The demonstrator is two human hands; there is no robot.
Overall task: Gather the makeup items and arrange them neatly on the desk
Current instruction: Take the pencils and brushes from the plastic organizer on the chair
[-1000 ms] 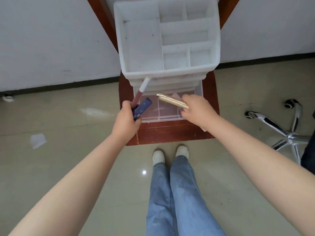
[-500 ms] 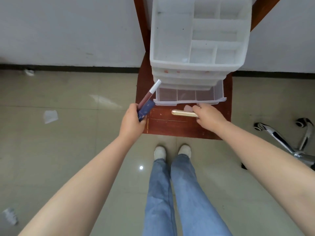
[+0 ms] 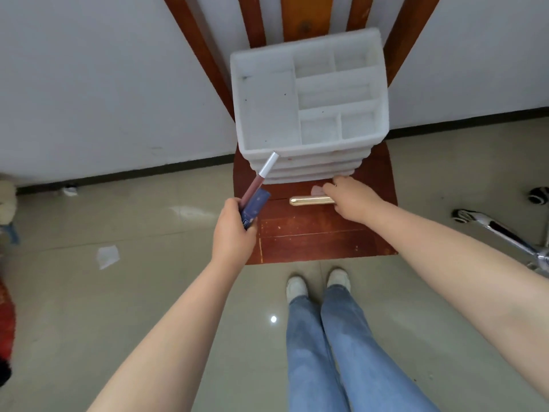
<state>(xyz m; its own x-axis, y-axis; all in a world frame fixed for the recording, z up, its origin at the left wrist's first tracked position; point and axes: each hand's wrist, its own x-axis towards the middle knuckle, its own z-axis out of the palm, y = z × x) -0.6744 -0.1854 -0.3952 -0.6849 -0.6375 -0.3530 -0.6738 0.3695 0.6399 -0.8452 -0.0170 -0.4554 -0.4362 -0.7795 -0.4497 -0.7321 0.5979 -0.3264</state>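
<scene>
Nearest you, both forearms reach forward and down over the floor, above your jeans and white shoes. Your left hand [image 3: 234, 230] is curled round two items at once: a dark blue tube [image 3: 253, 208] and a pink lip gloss [image 3: 261, 178] whose white cap points up and away, towards the organiser. Keep that grip firm but do not squeeze harder, since two slim tubes in one fist can slide past each other.

Your right hand [image 3: 353, 200] is over the wooden surface [image 3: 312, 239], knuckles up, wrist bent slightly down. It holds the gold tube [image 3: 312, 200] by its right end, and the tube lies level, pointing left, low over or on the wood; which of the two cannot be told from here. A small pale pink thing [image 3: 317, 190] shows just beside the fingers [image 3: 338, 181], too blurred to name.

The step in hand looks like gathering the loose items from in front of the organiser. To do it well, take a fuller hold on the gold tube nearer its middle before you lift it, because an end grip lets it tip. Then move both hands together.

Farther off stands the white organiser [image 3: 267, 114], its top compartments bare and its lower drawers shut, at the back of the surface, against the slatted wooden back and white wall.
</scene>
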